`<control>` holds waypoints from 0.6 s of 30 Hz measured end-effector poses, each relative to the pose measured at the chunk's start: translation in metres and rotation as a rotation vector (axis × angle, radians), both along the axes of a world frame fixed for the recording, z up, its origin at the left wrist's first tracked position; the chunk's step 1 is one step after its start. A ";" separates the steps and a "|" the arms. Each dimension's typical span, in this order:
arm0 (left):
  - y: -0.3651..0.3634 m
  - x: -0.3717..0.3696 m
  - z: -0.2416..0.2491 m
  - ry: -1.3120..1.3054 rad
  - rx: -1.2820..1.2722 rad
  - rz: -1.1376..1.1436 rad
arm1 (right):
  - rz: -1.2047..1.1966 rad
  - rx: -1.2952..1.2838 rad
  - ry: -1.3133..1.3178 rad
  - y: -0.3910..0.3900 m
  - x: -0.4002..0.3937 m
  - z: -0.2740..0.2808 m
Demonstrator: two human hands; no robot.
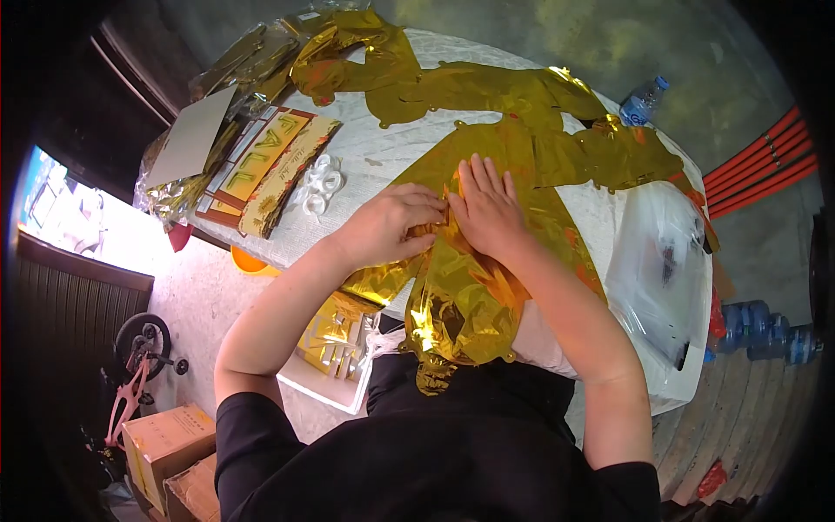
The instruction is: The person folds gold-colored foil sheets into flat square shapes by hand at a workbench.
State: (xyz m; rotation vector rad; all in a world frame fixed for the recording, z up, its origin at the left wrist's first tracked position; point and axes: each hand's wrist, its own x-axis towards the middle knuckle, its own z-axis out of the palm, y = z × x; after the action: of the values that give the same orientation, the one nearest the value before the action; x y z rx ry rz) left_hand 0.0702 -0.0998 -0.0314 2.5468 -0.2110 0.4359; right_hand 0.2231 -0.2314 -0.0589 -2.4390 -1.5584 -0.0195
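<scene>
A flat gold foil balloon [478, 300] lies over the near edge of the table, and its lower end hangs toward my lap. My left hand [402, 219] is closed at the balloon's middle, its bent fingers gathering the wrinkled foil. Beside it, my right hand [489, 209] rests palm down on the foil with fingers stretched out, holding nothing. More flat gold foil [487, 87] spreads across the far side of the table. Rolls of white ribbon [322, 181] sit to the left of my left hand.
Printed "FALL" packs [261, 165] lie on the left of the white-covered table [365, 148]. Clear plastic bags [657, 270] are at the right edge, a water bottle [642, 103] at the far right. Below stands a white box [326, 370] with gold pieces; cardboard boxes [170, 444] stand lower left.
</scene>
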 end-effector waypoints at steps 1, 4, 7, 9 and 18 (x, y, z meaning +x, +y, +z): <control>0.001 0.000 0.000 0.008 -0.003 0.001 | -0.001 0.008 -0.003 0.001 0.001 -0.001; 0.001 0.001 0.000 0.000 -0.005 -0.007 | 0.000 0.014 -0.009 0.003 0.001 -0.001; 0.001 0.000 0.002 0.022 -0.039 -0.009 | -0.007 0.010 -0.013 0.002 0.001 -0.001; -0.002 -0.006 0.007 -0.022 -0.021 0.025 | -0.006 0.007 -0.010 0.003 0.001 -0.001; -0.057 -0.098 0.054 0.567 -0.260 0.284 | -0.033 -0.074 -0.020 0.004 0.000 0.001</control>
State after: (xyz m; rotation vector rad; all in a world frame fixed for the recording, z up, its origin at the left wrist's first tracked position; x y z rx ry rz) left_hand -0.0278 -0.1571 0.0222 2.3343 0.3936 -0.1603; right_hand 0.2232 -0.2279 -0.0574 -2.5288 -1.5531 0.0082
